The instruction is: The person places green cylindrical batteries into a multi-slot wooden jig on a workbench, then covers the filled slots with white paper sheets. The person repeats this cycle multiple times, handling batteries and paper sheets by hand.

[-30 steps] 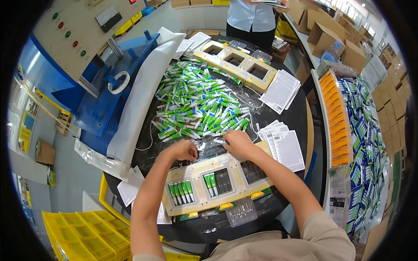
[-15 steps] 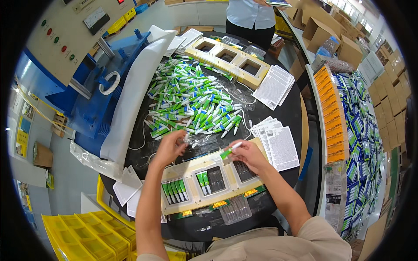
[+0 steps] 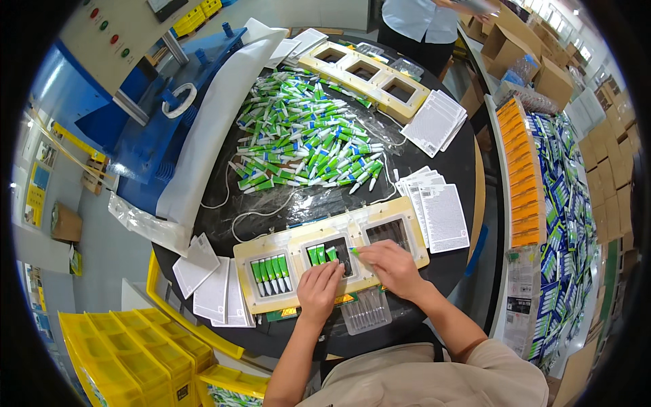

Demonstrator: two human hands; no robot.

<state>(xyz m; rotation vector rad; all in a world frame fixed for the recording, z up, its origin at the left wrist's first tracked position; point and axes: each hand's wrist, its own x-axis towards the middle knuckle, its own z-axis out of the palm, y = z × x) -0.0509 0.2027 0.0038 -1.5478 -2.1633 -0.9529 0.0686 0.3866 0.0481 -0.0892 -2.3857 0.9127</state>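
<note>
A cream-coloured frame with three openings lies at the near side of the round black table. Its left opening holds a row of small green-and-white tubes; in the middle one lie a few more tubes. Over the lower edge of the middle opening is my left hand, its fingers closed on the end of a tube. My right hand, closed, pinches another tube between the middle and right openings; the hand mostly hides it. Clear plastic shows in the right opening.
A big pile of tubes covers the table's middle. Beyond it lies a second cream frame. Printed white cards sit at both sides. A blue press stands left, yellow crates below it. Someone stands opposite.
My left hand came from the edge of the pile down to the middle opening, where another tube now shows. My right hand moved lower with its tube. The view shifted slightly.
</note>
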